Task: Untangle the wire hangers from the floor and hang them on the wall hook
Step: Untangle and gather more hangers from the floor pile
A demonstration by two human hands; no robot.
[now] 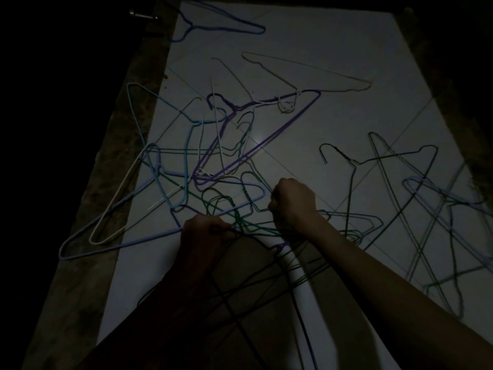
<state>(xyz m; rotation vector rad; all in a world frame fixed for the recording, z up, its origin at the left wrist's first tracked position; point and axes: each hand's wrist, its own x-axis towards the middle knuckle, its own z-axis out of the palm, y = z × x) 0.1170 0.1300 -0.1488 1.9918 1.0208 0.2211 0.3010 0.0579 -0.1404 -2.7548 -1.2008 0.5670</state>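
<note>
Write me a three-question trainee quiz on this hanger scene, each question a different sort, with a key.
1. True or false: both the left hand and the right hand grip wires in the tangle of hangers.
2. Multiple choice: the dark blue hanger lying apart from the pile is at the (A) top left of the white floor, (B) bottom right, (C) centre.
3. Fill in: the pale white hanger near the top lies ____ the purple hanger as seen in the head view.

Key: 1 true; 2 A; 3 above.
</note>
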